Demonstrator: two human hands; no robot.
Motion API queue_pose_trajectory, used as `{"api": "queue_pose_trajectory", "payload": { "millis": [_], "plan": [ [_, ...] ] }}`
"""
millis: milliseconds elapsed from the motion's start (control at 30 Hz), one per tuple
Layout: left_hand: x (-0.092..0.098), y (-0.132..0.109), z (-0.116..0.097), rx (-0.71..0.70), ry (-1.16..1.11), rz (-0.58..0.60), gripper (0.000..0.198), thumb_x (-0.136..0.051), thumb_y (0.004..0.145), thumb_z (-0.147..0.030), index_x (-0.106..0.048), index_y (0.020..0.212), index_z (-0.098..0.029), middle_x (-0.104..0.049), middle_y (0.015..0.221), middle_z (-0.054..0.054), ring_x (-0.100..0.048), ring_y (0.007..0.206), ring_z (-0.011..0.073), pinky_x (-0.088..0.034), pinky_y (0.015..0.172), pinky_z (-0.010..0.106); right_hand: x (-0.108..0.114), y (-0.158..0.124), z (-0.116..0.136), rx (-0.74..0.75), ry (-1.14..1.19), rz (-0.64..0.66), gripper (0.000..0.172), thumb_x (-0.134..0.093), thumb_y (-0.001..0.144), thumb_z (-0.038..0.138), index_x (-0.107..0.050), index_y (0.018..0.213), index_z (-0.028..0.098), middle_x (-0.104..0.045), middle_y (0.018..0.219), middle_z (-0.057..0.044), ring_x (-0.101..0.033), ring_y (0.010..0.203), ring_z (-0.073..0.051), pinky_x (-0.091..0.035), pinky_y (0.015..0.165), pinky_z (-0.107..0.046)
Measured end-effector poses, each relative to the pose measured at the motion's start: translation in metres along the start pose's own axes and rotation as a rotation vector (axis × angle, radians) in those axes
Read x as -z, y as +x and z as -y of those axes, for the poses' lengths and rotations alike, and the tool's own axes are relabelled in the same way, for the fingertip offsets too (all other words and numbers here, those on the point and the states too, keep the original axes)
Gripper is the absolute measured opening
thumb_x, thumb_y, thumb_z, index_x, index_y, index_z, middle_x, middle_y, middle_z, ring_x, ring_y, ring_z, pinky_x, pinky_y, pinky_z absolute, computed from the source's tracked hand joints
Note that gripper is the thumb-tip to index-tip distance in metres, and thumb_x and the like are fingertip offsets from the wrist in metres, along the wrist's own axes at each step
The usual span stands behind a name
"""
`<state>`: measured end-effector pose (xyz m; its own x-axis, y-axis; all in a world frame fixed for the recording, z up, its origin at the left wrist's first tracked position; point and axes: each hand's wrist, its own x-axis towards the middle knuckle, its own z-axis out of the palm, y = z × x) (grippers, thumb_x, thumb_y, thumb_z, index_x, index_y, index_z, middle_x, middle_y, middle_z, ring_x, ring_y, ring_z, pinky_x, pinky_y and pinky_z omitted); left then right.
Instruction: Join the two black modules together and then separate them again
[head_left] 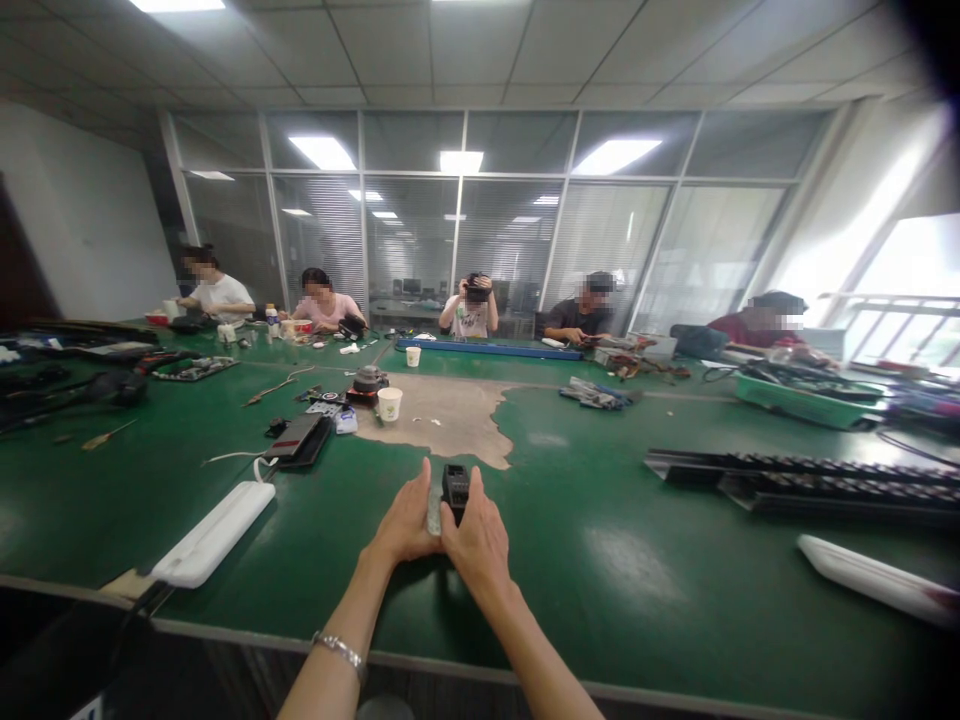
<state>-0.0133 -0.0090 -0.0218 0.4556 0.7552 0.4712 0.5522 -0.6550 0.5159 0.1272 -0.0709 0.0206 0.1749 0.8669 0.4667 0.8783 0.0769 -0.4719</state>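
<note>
My remote feed: above a green table (675,560), nr its front edge, the R hand (481,538) pinches a black block (454,482) btwn thumb & forefinger. The L hand (407,520) lies against a pale slab (434,512) just beside the block; its fingers are hidden, so I can't tell its grip. For good handling, I'd say hold both pcs level, w/ light pressure, wrists steady, thumbs clear of the block's top.
</note>
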Motion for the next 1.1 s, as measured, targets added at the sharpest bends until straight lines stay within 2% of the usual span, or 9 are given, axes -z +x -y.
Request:
{"api": "queue_pose_trajectory", "payload": {
  "millis": [167,367,500,600,733,833,933,1100],
  "plan": [
    [0.0,0.0,-0.001,-0.01,0.001,-0.009,0.126,-0.072,0.068,-0.041,0.023,0.147,-0.015,-0.035,0.146,0.022,-0.041,0.131,0.0381,-0.035,0.106,0.057,-0.001,-0.005,0.0,-0.003,-0.012,0.004,0.073,-0.049,0.087,0.032,-0.021,0.147,0.002,-0.059,0.124,-0.02,-0.06,0.107,-0.027,-0.044,0.089,-0.035],
    [0.003,0.0,-0.005,-0.031,0.009,-0.013,0.121,-0.069,0.071,-0.039,0.021,0.148,-0.015,-0.028,0.15,0.021,-0.032,0.137,0.0381,-0.029,0.111,0.056,0.002,0.0,0.005,0.01,-0.083,-0.038,0.075,-0.048,0.085,0.031,-0.02,0.148,0.003,-0.064,0.114,-0.018,-0.061,0.099,-0.029,-0.044,0.085,-0.036],
    [0.001,0.0,-0.003,-0.038,0.029,-0.005,0.122,-0.07,0.069,-0.037,0.021,0.148,-0.015,-0.024,0.152,0.021,-0.026,0.139,0.0386,-0.026,0.112,0.058,0.002,0.0,0.003,-0.006,-0.116,0.012,0.077,-0.049,0.083,0.031,-0.019,0.148,0.002,-0.066,0.106,-0.017,-0.062,0.093,-0.029,-0.045,0.08,-0.036],
    [-0.003,-0.001,0.002,-0.023,0.041,-0.011,0.114,-0.063,0.072,-0.028,0.02,0.148,-0.016,-0.02,0.154,0.019,-0.023,0.141,0.0365,-0.025,0.113,0.057,-0.002,-0.006,-0.002,-0.01,-0.118,0.049,0.08,-0.051,0.083,0.036,-0.02,0.148,0.001,-0.064,0.113,-0.019,-0.061,0.097,-0.03,-0.044,0.081,-0.037],
    [-0.005,-0.001,0.005,-0.012,0.054,0.003,0.112,-0.06,0.071,-0.023,0.021,0.148,-0.017,-0.02,0.155,0.018,-0.022,0.141,0.036,-0.024,0.114,0.057,-0.009,-0.012,-0.008,0.009,-0.072,0.024,0.081,-0.052,0.084,0.042,-0.021,0.148,0.004,-0.055,0.13,-0.02,-0.057,0.107,-0.031,-0.043,0.087,-0.039],
    [-0.003,-0.001,0.003,-0.019,0.055,0.001,0.114,-0.064,0.072,-0.028,0.02,0.148,-0.015,-0.023,0.153,0.02,-0.025,0.14,0.036,-0.025,0.113,0.057,-0.011,-0.01,-0.009,0.017,-0.009,0.03,0.074,-0.05,0.086,0.036,-0.023,0.148,0.004,-0.058,0.127,-0.019,-0.058,0.107,-0.03,-0.042,0.091,-0.039],
    [-0.001,-0.001,0.0,-0.004,0.048,0.017,0.126,-0.074,0.067,-0.04,0.019,0.148,-0.016,-0.023,0.153,0.021,-0.026,0.14,0.0372,-0.025,0.113,0.057,-0.004,-0.003,-0.008,0.004,0.094,0.01,0.073,-0.048,0.088,0.037,-0.022,0.148,0.006,-0.058,0.127,-0.018,-0.059,0.108,-0.029,-0.043,0.091,-0.038],
    [0.002,-0.001,-0.006,0.062,0.048,0.051,0.137,-0.081,0.058,-0.059,0.012,0.151,-0.018,-0.027,0.152,0.02,-0.026,0.14,0.0388,-0.023,0.113,0.057,0.019,0.014,-0.02,-0.014,0.206,-0.119,0.074,-0.046,0.09,0.045,-0.02,0.149,0.01,-0.056,0.13,-0.018,-0.057,0.113,-0.028,-0.044,0.092,-0.038]
  ]
}}
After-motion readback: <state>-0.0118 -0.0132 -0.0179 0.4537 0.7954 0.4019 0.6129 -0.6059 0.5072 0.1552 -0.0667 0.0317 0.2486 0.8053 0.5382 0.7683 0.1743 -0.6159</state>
